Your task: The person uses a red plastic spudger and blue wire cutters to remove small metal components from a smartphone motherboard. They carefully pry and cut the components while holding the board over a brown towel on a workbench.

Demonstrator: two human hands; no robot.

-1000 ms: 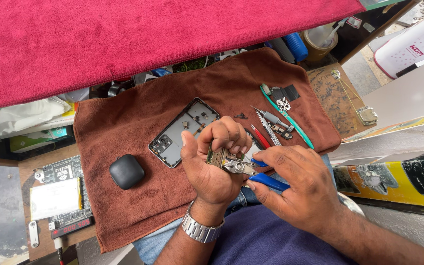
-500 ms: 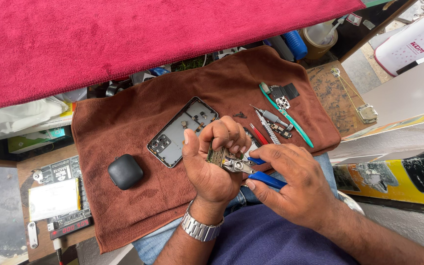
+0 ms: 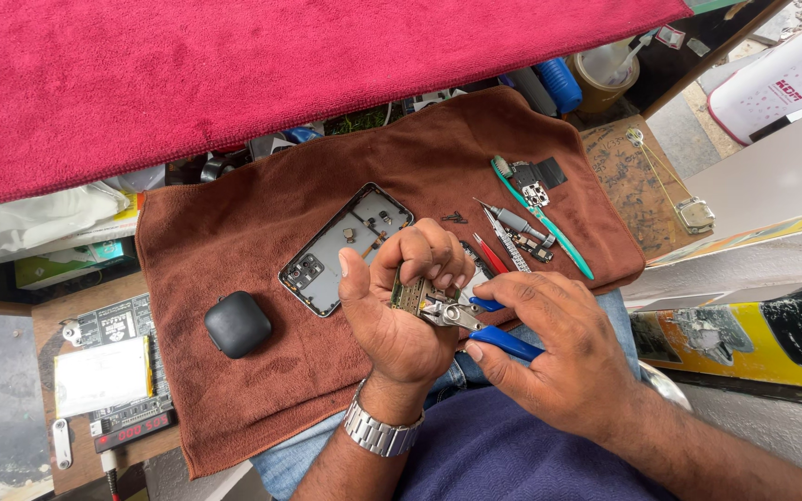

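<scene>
Above the person's lap, just off the near edge of the brown cloth (image 3: pixel 262 371), the left hand (image 3: pixel 401 315) holds a small green circuit board (image 3: pixel 410 295) pinched between thumb and curled fingers, so the board sits inside that hand and not on the counter. Its long axis looks to run roughly up and down in the head view, though the fingers cover most of it and I cannot tell its full outline. From the right comes the right hand (image 3: pixel 559 357), closed around the blue handles of a pair of small pliers (image 3: pixel 475 327); the metal tip points left and meets the lower right edge of the board. The tool thus lies nearly crosswise to the board, and both hands are touching or almost touching around it, the left nearer since it carries it.

Beyond the hands, on the cloth, lies an opened phone frame (image 3: pixel 345 246), its long axis slanting up to the right, just beside the left knuckles. A dark rounded case (image 3: pixel 237 324) sits well apart to the left. Tweezers (image 3: pixel 510 239), a red-handled tool (image 3: pixel 489 252) and a teal brush (image 3: pixel 540 218) lie near the right hand's far side.
</scene>
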